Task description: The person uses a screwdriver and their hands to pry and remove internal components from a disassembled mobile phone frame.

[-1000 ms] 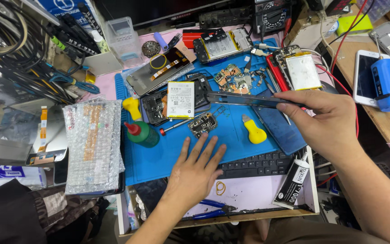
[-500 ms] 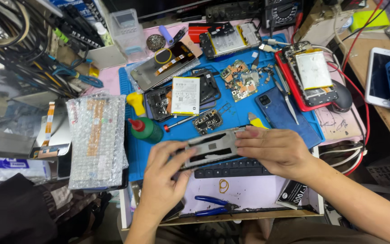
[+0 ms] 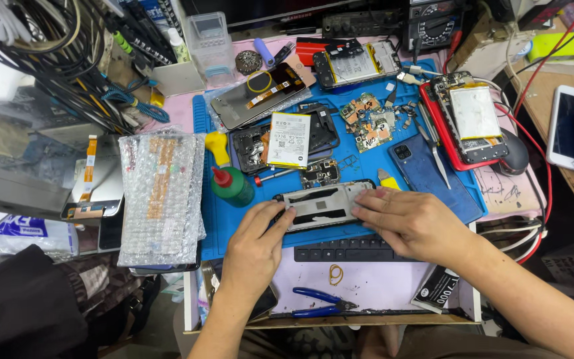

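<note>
On the blue mat (image 3: 247,229), from the head camera, both hands hold a grey phone frame (image 3: 323,205) flat. Left hand (image 3: 257,246) fingers pinch its left end; right hand (image 3: 416,223) fingers curl over its right end. Best to press gently and evenly. Its long side runs left to right.

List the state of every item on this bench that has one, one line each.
Silver phone frame: flat on the blue mat, held at both ends.
Left hand: gripping the frame's left end.
Right hand: pressing its right end.
Red-cased phone: opened, battery exposed.
Green red-capped bottle: upright, capped.
Blue-handled pliers: closed, lying flat.
</note>
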